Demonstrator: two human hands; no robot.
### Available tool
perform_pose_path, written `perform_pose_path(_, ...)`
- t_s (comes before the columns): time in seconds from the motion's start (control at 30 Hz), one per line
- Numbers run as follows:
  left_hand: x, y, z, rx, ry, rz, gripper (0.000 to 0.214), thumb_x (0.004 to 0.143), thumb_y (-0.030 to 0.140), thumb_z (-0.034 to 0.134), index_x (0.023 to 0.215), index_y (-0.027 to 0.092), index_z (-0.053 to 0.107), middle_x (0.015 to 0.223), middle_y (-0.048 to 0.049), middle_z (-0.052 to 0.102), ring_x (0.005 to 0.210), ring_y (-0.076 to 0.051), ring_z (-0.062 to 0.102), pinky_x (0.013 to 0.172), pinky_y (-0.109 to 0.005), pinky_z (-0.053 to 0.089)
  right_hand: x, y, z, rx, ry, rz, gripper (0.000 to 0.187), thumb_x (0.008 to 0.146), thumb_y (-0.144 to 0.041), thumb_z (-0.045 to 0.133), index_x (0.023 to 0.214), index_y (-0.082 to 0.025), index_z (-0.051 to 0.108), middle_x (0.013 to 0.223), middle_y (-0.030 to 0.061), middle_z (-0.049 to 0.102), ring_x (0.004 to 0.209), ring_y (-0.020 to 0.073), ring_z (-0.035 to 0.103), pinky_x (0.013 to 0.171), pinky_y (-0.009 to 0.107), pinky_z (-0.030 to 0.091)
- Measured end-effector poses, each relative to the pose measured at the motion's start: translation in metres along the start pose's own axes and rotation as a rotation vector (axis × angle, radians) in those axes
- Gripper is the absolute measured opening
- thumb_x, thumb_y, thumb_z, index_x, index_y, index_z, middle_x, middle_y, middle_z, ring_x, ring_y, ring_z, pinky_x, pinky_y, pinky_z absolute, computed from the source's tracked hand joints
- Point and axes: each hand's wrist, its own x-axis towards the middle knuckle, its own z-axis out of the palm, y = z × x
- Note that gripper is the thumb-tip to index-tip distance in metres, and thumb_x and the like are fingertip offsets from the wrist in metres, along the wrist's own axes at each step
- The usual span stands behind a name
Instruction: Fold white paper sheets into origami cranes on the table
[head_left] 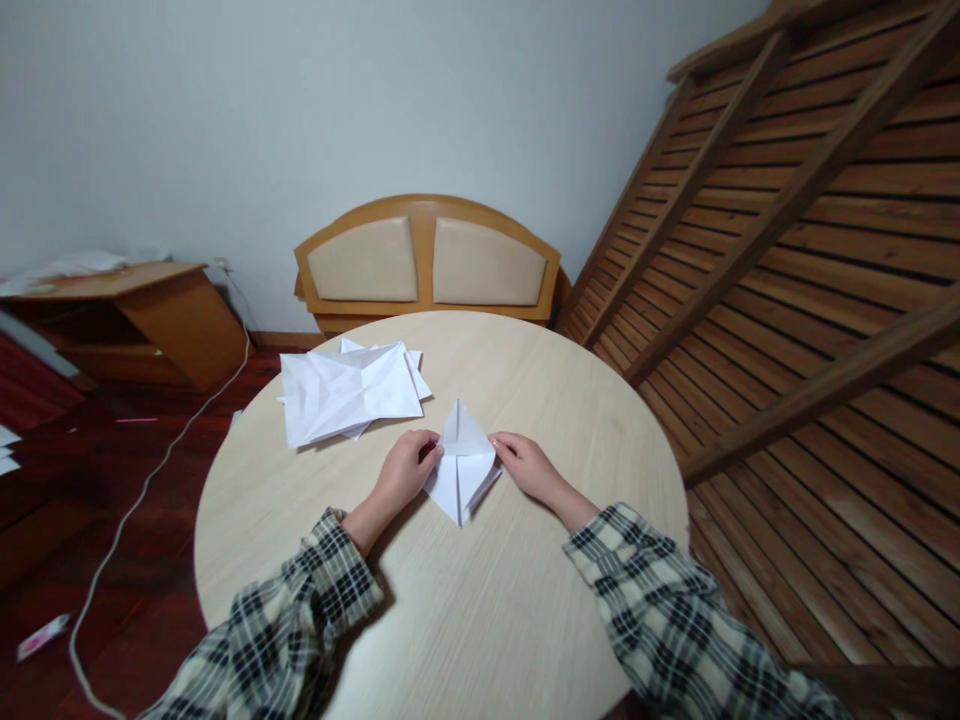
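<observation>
A folded white paper (463, 462), shaped like a diamond with creases, lies on the round pale wooden table (450, 600). My left hand (406, 468) pinches the paper's left corner with curled fingers. My right hand (527, 464) presses its fingertips on the right corner. Both arms wear plaid sleeves. To the upper left of the hands sits a loose pile of creased white sheets (346, 390).
A wooden chair back with beige pads (427, 262) stands behind the table. Slatted wooden panels (810, 300) lean on the right. A low wooden cabinet (135, 315) sits at left, with a white cable (142, 500) trailing over the dark red floor.
</observation>
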Motion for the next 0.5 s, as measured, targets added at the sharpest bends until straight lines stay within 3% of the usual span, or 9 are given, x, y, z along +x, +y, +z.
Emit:
perform_pose_path(0.2,0.0,0.0015,-0.0007,-0.003,-0.002,-0.005,0.01,0.085,0.022,0.057,0.089,0.019,0.065,0.084,-0.0066,0.068,0.082,-0.024,0.061,0.076,-0.039,0.048,0.0004,0.0023,-0.0046,-0.01,-0.062,0.009,0.025,0.087,-0.012,0.053,0.096,-0.02,0.075,0.099,0.0071,0.075,0.094,0.0212,0.066,0.087,0.034,0.048)
perform_pose_path(0.5,0.0001,0.0024,-0.001,-0.013,-0.009,-0.028,0.014,0.083,0.023,0.058,0.094,0.018,0.065,0.083,-0.0062,0.067,0.081,-0.024,0.061,0.076,-0.038,0.048,0.0006,-0.0006,-0.0042,-0.072,-0.051,-0.011,0.019,0.088,-0.015,0.062,0.1,-0.019,0.076,0.097,0.008,0.074,0.093,0.0214,0.067,0.085,0.035,0.049)
